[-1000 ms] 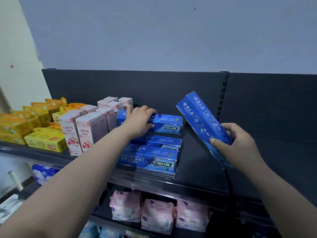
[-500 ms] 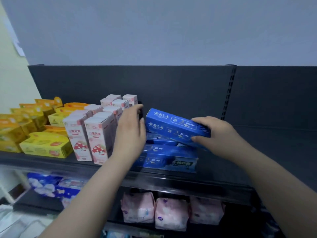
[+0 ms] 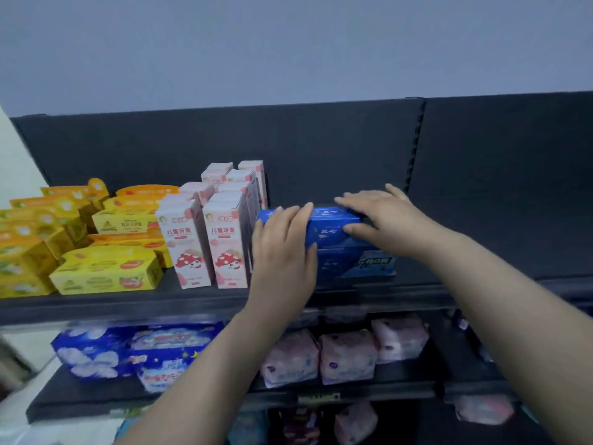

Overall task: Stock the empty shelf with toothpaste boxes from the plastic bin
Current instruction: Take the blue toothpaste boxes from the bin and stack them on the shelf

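A blue toothpaste box [image 3: 327,228] lies flat on top of a stack of blue toothpaste boxes [image 3: 356,264] on the dark upper shelf [image 3: 481,264]. My right hand [image 3: 382,220] grips the right part of the top box, fingers over its top and thumb on its front face. My left hand [image 3: 282,252] lies flat against the left end of the stack, fingertips reaching over the top box. The plastic bin is out of view.
Upright pink-and-white boxes [image 3: 208,232] stand just left of the blue stack, touching my left hand's side. Yellow and orange boxes [image 3: 102,271] fill the far left. The shelf below holds blue packs [image 3: 141,348] and pink packs [image 3: 346,354]. Bare shelf lies right of the stack.
My right hand brought the tilted blue box down and laid it flat on the stack. My left hand shifted from the stack's top to its left end.
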{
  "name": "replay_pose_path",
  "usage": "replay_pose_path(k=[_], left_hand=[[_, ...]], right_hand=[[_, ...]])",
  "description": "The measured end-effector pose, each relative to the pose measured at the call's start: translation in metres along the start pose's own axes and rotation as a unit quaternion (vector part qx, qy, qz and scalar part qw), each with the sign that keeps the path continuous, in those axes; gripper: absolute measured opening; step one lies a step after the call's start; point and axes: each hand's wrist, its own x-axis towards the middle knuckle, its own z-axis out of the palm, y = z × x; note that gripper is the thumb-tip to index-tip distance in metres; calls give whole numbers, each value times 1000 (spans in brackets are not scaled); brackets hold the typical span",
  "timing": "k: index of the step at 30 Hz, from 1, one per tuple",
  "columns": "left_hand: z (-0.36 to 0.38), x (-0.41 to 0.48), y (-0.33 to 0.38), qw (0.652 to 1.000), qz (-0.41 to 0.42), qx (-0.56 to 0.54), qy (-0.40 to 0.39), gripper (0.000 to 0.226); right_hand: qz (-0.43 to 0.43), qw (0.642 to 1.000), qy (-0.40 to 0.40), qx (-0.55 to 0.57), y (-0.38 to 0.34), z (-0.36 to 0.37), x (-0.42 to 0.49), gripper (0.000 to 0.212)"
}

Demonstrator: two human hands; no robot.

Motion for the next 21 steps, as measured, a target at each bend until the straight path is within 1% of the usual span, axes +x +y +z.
replay_pose_path(k=[4, 6, 9, 13, 16, 21], left_hand=[[3, -16, 15, 1000, 16, -24, -3, 53], [6, -22, 27, 999, 27, -44, -17, 55], [8, -23, 54, 996, 39, -67, -47, 58], [17, -32, 112, 989, 64, -102, -85, 62], [29, -52, 169, 980, 95, -136, -106, 63], [32, -97, 282, 954, 147, -209, -157, 62]], right_hand=[[35, 993, 109, 5, -2, -2, -40, 58], [59, 989, 136, 7, 0, -2, -67, 59], [114, 981, 157, 5, 8, -5, -110, 61], [196, 967, 164, -20, 22, -22, -190, 61], [257, 951, 168, -48, 29, -37, -262, 61], [356, 914, 164, -104, 34, -62, -396, 61]])
